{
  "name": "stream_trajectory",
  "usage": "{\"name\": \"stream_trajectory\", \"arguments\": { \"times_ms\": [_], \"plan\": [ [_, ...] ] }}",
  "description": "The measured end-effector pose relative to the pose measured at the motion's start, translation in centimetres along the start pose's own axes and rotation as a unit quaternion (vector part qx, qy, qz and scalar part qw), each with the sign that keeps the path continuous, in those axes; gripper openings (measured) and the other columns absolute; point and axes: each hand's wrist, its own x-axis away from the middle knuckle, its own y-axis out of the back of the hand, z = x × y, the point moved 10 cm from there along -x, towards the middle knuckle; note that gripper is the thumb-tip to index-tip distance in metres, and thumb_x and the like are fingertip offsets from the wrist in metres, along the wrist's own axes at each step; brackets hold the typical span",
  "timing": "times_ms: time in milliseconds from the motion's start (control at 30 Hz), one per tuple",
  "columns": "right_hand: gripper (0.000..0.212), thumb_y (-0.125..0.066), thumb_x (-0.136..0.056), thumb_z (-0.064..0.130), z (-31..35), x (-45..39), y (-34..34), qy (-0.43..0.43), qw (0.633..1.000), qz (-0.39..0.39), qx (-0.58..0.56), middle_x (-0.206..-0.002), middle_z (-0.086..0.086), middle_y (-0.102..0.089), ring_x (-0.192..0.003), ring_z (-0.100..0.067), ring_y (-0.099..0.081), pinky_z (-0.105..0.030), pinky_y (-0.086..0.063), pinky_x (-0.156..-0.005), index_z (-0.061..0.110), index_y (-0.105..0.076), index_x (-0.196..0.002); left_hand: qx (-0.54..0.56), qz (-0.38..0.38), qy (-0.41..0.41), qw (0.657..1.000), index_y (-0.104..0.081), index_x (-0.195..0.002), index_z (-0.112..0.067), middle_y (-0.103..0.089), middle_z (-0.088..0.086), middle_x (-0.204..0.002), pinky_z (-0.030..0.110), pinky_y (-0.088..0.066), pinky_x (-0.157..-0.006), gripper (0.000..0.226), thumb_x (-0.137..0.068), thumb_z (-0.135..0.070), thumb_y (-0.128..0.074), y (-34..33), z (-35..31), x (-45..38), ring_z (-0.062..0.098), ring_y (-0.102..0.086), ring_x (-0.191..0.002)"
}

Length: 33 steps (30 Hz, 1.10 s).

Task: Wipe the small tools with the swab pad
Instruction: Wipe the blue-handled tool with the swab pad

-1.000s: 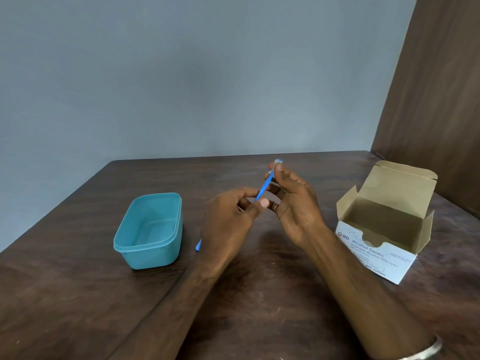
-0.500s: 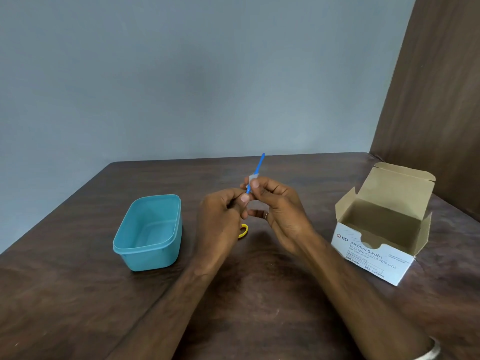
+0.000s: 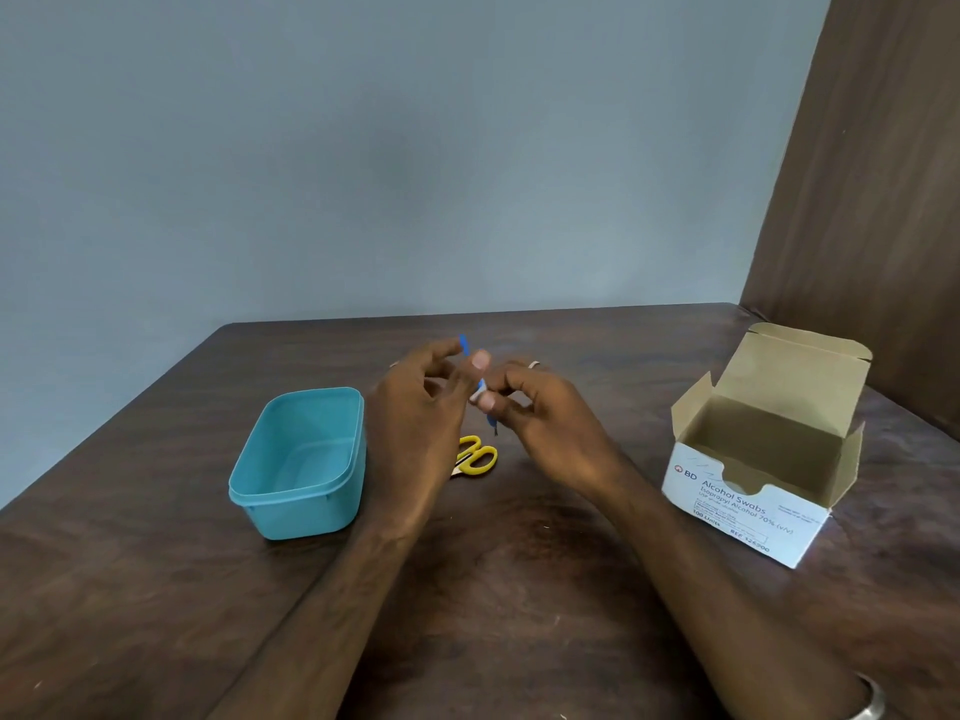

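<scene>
A: Hands, first entry?

B: Both raised above the middle of the table (image 3: pixel 519 615). Left hand (image 3: pixel 415 407) has fingers loosely spread, fingertips on the upper part of a thin blue tool (image 3: pixel 464 345). Right hand (image 3: pixel 540 413) pinches a small white swab pad (image 3: pixel 479 394) around the tool's shaft, thumb and forefinger closed on it. Tool near upright, slightly tilted; its dark lower tip shows below the pad.

A: Anything under them?

B: Yellow-handled scissors (image 3: pixel 480 457) flat on the table, blades hidden behind the left wrist.

A: Surroundings?

B: Teal plastic tub (image 3: pixel 301 459), rounded corners, lidless, toward the left edge, just beside the left forearm. White cardboard box (image 3: pixel 753 501) printed "Alcohol Swabs", flaps open, near the right edge. Table is dark wood grain, matte. Metal bangle (image 3: pixel 872 701) on the right wrist.
</scene>
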Motion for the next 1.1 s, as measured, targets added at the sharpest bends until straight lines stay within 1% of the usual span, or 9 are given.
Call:
{"name": "stream_trajectory", "arguments": {
  "times_ms": [67,167,367,567,733,800,900,1000,1100],
  "plan": [
    [0.015,-0.062,-0.097,0.024,0.2,0.1,-1.0,0.006,0.999,0.037,0.031,-0.094,-0.006,-0.067,-0.095,-0.016,-0.059,-0.035,-0.047,-0.084,0.015,-0.072,-0.092,0.036,-0.006,-0.002,0.999,-0.074,-0.095,-0.028,-0.072,-0.009,-0.075,0.036,-0.057,-0.068,0.012,-0.087,-0.035,-0.07,0.3,-0.3,0.0,0.002,-0.064,-0.069],
    [0.012,-0.063,-0.097,0.026,0.2,0.2,-1.2,-0.013,0.998,0.05,0.026,-0.094,0.001,-0.067,-0.093,-0.006,-0.056,-0.024,-0.044,-0.076,0.02,-0.073,-0.098,0.073,-0.027,0.007,0.997,-0.075,-0.083,-0.024,-0.07,-0.007,-0.067,0.035,-0.054,-0.064,0.002,-0.084,-0.025,-0.074,0.8,-0.2,-0.1,0.002,-0.059,-0.058],
    [0.01,-0.071,-0.091,0.023,-0.1,0.2,-0.3,-0.019,0.999,0.023,0.023,-0.09,0.014,-0.068,-0.091,0.001,-0.055,-0.008,-0.038,-0.07,0.028,-0.077,-0.097,0.139,-0.08,0.028,0.987,-0.07,-0.074,-0.024,-0.071,0.003,-0.065,0.039,-0.058,-0.062,0.01,-0.081,-0.023,-0.077,2.3,-0.2,-0.1,0.024,-0.067,-0.057],
    [0.009,-0.072,-0.09,0.022,-0.1,0.2,0.7,-0.018,0.999,-0.012,0.03,-0.084,0.024,-0.066,-0.088,0.0,-0.056,-0.007,-0.04,-0.067,0.029,-0.077,-0.093,0.181,-0.105,0.039,0.977,-0.073,-0.082,-0.013,-0.069,0.0,-0.061,0.038,-0.059,-0.061,0.011,-0.08,-0.022,-0.078,3.0,0.3,-0.3,0.014,-0.066,-0.055],
    [0.007,-0.072,-0.091,0.023,-0.2,0.1,2.1,-0.009,0.998,-0.061,0.013,-0.081,0.021,-0.066,-0.078,0.007,-0.055,-0.008,-0.04,-0.065,0.029,-0.075,-0.092,0.199,-0.108,0.041,0.973,-0.072,-0.093,-0.008,-0.07,0.008,-0.07,0.032,-0.057,-0.057,0.018,-0.079,-0.017,-0.079,3.1,0.4,-0.4,0.018,-0.067,-0.058],
    [0.012,-0.072,-0.091,0.023,-0.5,0.0,2.9,-0.008,0.996,-0.09,0.002,-0.08,0.02,-0.067,-0.075,0.006,-0.055,-0.01,-0.04,-0.065,0.034,-0.073,-0.088,0.18,-0.102,0.036,0.978,-0.071,-0.098,-0.009,-0.07,0.008,-0.072,0.033,-0.059,-0.06,0.023,-0.078,-0.017,-0.08,2.9,0.5,-0.5,0.018,-0.068,-0.058],
    [0.009,-0.069,-0.093,0.023,-1.0,0.0,3.8,-0.014,0.992,-0.125,0.016,-0.082,0.018,-0.066,-0.076,0.002,-0.055,-0.017,-0.042,-0.067,0.03,-0.072,-0.089,0.124,-0.08,0.021,0.989,-0.075,-0.091,-0.017,-0.072,0.002,-0.073,0.03,-0.057,-0.061,0.013,-0.078,-0.017,-0.079,2.4,0.4,-0.7,0.015,-0.065,-0.059],
    [0.01,-0.066,-0.095,0.02,-0.9,0.2,4.9,0.0,0.984,-0.173,0.038,-0.085,0.015,-0.064,-0.08,0.004,-0.054,-0.02,-0.042,-0.069,0.028,-0.069,-0.089,0.0,-0.039,-0.035,0.999,-0.078,-0.089,-0.024,-0.073,-0.008,-0.076,0.028,-0.053,-0.07,0.01,-0.08,-0.02,-0.078,1.5,-0.9,-0.5,0.01,-0.066,-0.07],
    [0.012,-0.065,-0.095,0.016,-0.5,0.4,5.7,0.02,0.977,-0.205,0.062,-0.087,0.015,-0.062,-0.08,0.002,-0.055,-0.025,-0.044,-0.071,0.026,-0.069,-0.089,-0.126,0.007,-0.101,0.987,-0.079,-0.093,-0.022,-0.075,-0.004,-0.083,0.032,-0.048,-0.072,0.012,-0.083,-0.017,-0.074,0.0,-2.2,0.0,0.015,-0.063,-0.079]
  ]
}}
